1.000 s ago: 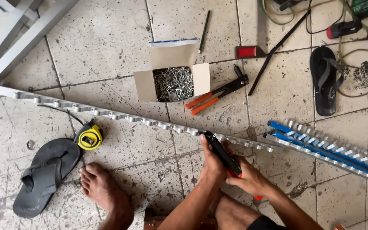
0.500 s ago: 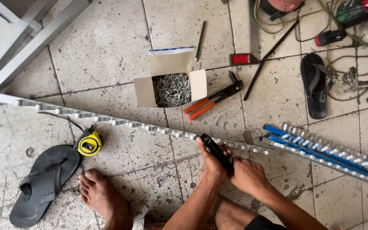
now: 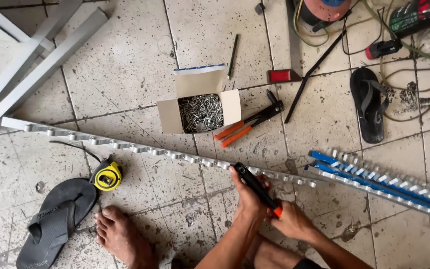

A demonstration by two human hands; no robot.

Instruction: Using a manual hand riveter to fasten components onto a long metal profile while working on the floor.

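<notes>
Left hand (image 3: 247, 199) is wrapped shut around the upper part of a black-handled tool (image 3: 255, 187); right hand (image 3: 290, 223) is closed on its lower orange-tipped end. The tool's head is pressed onto a long notched metal strip (image 3: 140, 148) laid diagonally across the tiled floor (image 3: 125, 65). An open cardboard box of rivets (image 3: 201, 112) is seen just above the strip, an orange-handled rivet gun (image 3: 249, 124) beside it. A yellow tape measure (image 3: 107, 176), black sandal (image 3: 55, 219) and bare foot (image 3: 120, 236) are seen lower left.
</notes>
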